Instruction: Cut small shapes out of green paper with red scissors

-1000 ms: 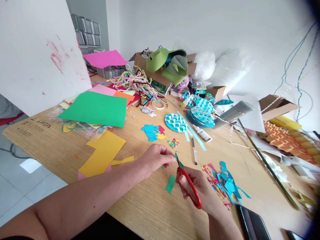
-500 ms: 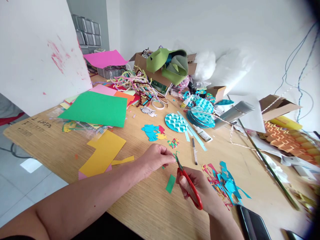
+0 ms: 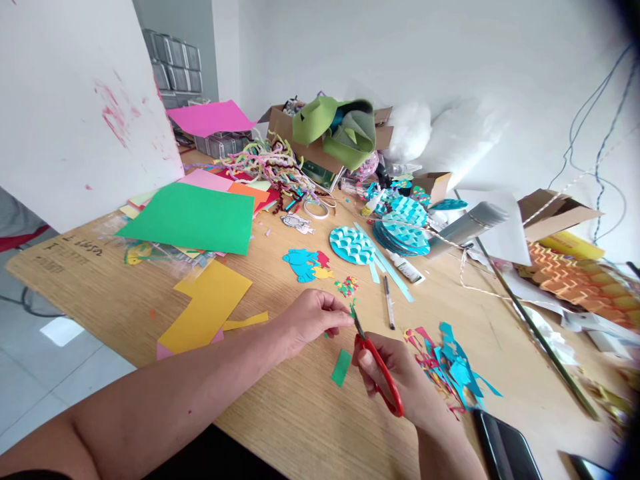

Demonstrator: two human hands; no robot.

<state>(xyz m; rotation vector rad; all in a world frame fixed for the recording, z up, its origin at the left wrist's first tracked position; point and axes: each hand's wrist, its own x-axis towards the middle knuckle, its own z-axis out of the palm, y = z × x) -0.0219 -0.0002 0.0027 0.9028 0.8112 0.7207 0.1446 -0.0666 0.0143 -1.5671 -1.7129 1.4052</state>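
Red-handled scissors (image 3: pixel 384 373) are in my right hand (image 3: pixel 395 367), its fingers wrapped round the handles. Their blades point up and away, right beside the fingertips of my left hand (image 3: pixel 315 317). That hand is closed in a pinch on a small piece of green paper (image 3: pixel 353 309), most of it hidden by the fingers. Below, between the hands, a green paper rectangle (image 3: pixel 341 367) lies on the table. Just beyond my left hand is a small heap of red, yellow and green paper bits (image 3: pixel 347 286). Blue, red and yellow paper fish (image 3: pixel 301 265) lie farther back.
Paper scraps (image 3: pixel 457 367) and a black phone (image 3: pixel 505 447) lie to the right. A pen (image 3: pixel 389 303), a glue bottle (image 3: pixel 407 268) and a blue patterned disc (image 3: pixel 352 245) sit ahead. Green card (image 3: pixel 195 217) and yellow card (image 3: pixel 210 303) are at left.
The scissors' blades look closer together than before. Both hands have barely moved and keep the same holds.
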